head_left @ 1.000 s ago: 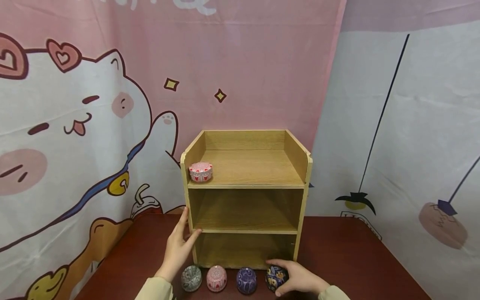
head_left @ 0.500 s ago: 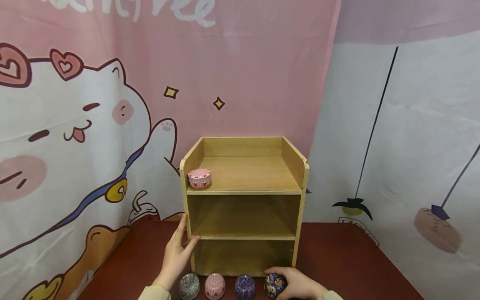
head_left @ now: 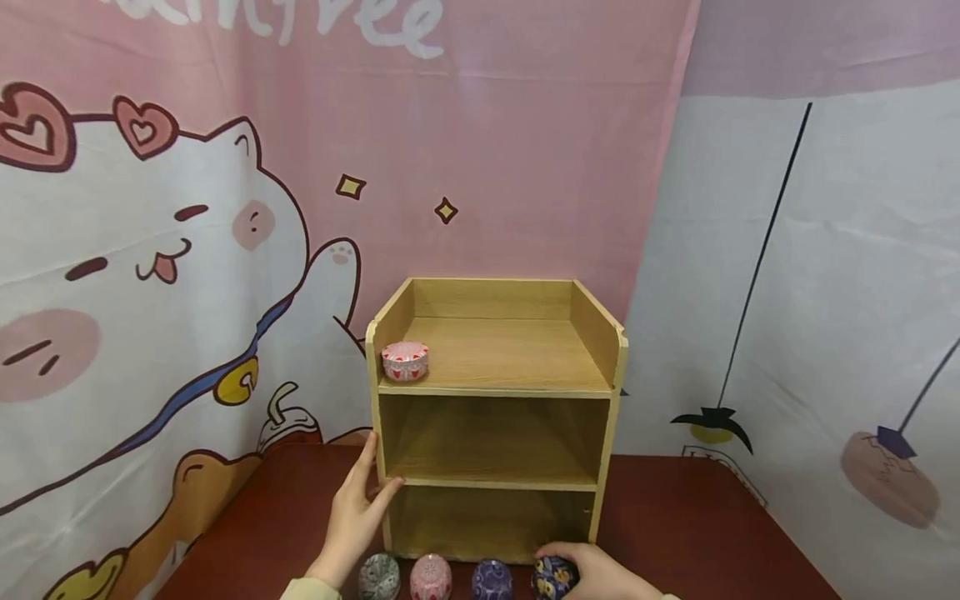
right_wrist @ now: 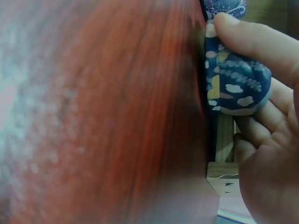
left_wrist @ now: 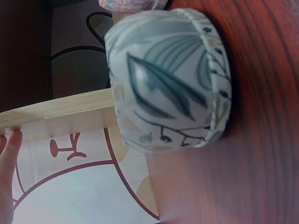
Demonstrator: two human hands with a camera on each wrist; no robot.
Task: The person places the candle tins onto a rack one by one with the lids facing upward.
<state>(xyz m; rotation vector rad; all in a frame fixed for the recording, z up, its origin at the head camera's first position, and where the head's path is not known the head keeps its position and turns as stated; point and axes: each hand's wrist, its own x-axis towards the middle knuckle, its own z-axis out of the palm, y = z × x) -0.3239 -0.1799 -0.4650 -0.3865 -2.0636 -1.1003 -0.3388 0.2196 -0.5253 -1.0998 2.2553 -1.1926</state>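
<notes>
At the lower right in the head view, my right hand [head_left: 606, 573] holds a round dark blue patterned tin [head_left: 553, 577]. The right wrist view shows the thumb on one side of this tin [right_wrist: 238, 81] and fingers on the other. My left hand [head_left: 352, 515] rests against the left side panel of a small wooden shelf unit [head_left: 495, 392], fingers extended and thumb at its front edge. Before the unit stand a grey-green leaf-patterned tin [head_left: 378, 577], a pink tin [head_left: 431, 577] and a purple tin [head_left: 492, 579]. A pink-and-red tin [head_left: 405, 362] sits at the left of the top shelf.
The unit stands on a dark red wood-grain table [head_left: 675, 517]. Behind it hangs a pink cloth [head_left: 525, 167] printed with a white cat, and a pale cloth [head_left: 750, 250] covers the right side. In the left wrist view, the leaf-patterned tin [left_wrist: 168, 79] is close to the camera.
The head view has tilted up, so everything sits lower in it. Both hands keep their places, the left at the shelf unit and the right on the dark blue tin.
</notes>
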